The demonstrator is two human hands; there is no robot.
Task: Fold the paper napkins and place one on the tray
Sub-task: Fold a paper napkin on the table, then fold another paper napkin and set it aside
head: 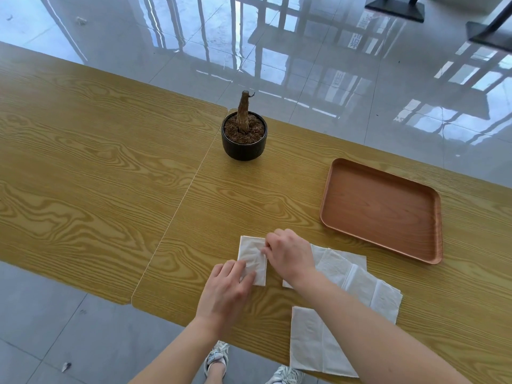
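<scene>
On the wooden worktop (110, 162), both hands press the small napkin (252, 259) flat, fingers not closed; letting go early could make it spring open.

Long wooden table (97, 167), yellow grain, seam running near to far through its middle. Small black pot (243, 139) stands at the far edge, just right of the seam; brown soil, one bare cut stump (243, 112) upright. Glossy grey tiled floor (332, 65) beyond, reflecting window bars. Dark furniture bases (396, 9) far right.
</scene>
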